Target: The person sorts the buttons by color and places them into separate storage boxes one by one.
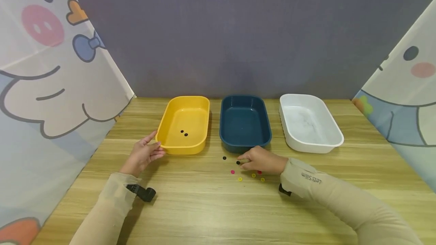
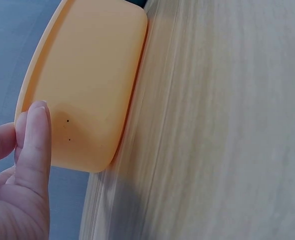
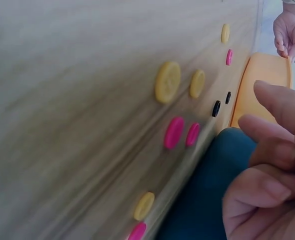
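My left hand point(image 1: 143, 156) pinches the near left corner of the yellow bin point(image 1: 183, 149); in the left wrist view the thumb and fingers point(image 2: 35, 145) meet at its rim. Two black buttons point(image 1: 184, 133) lie on the bin's floor. Before the dark blue bin point(image 1: 245, 148), my right hand point(image 1: 260, 160) hovers low over the table, its thumb and index finger apart around a black button point(image 1: 238, 163). In the right wrist view a gap shows between those fingers point(image 3: 282, 102) and the black button point(image 3: 216, 108). Another black button point(image 1: 224, 158) lies just left of it.
Pink buttons point(image 1: 232, 172) and yellow buttons point(image 1: 240, 179) lie scattered on the wooden table near the right hand, several in all. A white bin point(image 1: 311, 147) stands right of the blue one. Behind the bins rises a grey wall point(image 1: 238, 37), with cartoon-printed cloth point(image 1: 61, 86) at both sides.
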Available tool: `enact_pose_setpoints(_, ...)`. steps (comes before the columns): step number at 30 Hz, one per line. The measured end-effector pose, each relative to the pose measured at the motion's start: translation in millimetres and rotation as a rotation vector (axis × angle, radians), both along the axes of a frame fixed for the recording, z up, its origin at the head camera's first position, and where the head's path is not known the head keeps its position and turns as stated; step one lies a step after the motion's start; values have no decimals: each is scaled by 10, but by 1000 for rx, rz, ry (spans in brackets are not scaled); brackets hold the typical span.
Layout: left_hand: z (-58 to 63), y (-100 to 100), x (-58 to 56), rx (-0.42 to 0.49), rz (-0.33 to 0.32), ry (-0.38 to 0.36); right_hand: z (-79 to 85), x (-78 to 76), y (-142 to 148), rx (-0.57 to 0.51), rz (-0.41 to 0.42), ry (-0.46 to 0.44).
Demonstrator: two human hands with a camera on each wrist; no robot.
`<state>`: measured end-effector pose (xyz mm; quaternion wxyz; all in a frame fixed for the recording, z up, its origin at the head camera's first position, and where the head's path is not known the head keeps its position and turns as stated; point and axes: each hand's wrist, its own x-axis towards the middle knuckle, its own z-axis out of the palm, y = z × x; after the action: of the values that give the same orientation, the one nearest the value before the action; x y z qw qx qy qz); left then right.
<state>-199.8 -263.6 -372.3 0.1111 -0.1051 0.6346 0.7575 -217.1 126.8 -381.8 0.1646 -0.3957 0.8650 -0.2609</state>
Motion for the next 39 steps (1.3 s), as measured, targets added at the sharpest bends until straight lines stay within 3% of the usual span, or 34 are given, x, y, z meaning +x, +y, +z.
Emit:
enact_pose_setpoints(7,-7,3,0,-11,-1,0,-12,-32,-36,61,37,-23)
enact_pose_setpoints(22,-9,-4,-5,16,2,6,-7,-28,-68,120,13,-45)
enact_pose_setpoints(29,-9,-10,-17,14,-7,8,-29,-50,-79,157,31,6)
enact_pose_setpoints(39,-8,-8,-21,22,-6,3,-3,-42,-102,170,14,-59)
